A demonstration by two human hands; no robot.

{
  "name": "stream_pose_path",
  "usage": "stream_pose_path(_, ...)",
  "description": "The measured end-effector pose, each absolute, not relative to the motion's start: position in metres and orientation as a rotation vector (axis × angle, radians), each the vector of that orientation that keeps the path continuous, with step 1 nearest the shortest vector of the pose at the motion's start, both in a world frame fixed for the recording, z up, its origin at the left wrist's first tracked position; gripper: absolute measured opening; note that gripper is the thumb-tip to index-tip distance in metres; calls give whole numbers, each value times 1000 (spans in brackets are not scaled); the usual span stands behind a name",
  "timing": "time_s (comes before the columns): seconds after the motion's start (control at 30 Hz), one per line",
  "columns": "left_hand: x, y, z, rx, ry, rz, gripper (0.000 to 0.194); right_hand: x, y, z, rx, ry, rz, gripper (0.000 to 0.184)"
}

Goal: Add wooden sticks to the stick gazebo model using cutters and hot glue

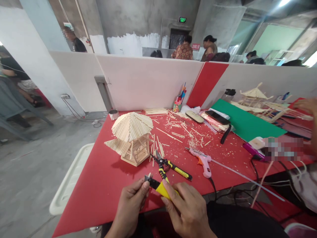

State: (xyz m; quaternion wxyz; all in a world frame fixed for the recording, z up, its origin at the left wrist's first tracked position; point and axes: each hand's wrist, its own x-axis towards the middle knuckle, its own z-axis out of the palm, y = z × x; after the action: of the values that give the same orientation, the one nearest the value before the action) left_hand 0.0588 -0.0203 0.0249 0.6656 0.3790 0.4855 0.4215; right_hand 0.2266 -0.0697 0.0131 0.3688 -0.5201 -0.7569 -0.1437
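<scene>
My right hand [187, 206] is closed around a yellow and black utility knife [162, 189], its blade end pointing left. My left hand [131, 201] pinches a short wooden stick [149, 175], with the knife's tip right against it. Just beyond my hands lie yellow and black pliers [170, 167] with their handles spread. Behind them stands a small pavilion model [133, 138] of wooden sticks with a pointed roof. To the right rests a pink glue gun [204, 163] with a long clear glue stick in its back.
Loose sticks and shavings [178, 125] litter the red table [99, 185]. At the back are a tin [114, 114], a pen holder [177, 105] and a glasses case [194, 116]. A green board [245, 120] and a co-worker's arm [307, 105] are at right.
</scene>
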Motion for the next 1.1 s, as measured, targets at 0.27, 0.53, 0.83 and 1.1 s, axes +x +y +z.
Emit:
stream_pose_path(0.27,57,-21,22,916,1120,949,43,228,-72,11,-1341,-1944,-311,42)
stream_pose_path(0.53,59,-21,28,1021,1165,1001,38,226,-72,10,-1343,-1890,-258,44)
stream_pose_path(0.83,59,-17,25,966,1233,990,49,240,-59,2,-1603,-1730,-314,39)
stream_pose_path(1.1,66,-10,32,906,1208,1021,51,257,8,24,-2191,-1821,-250,41)
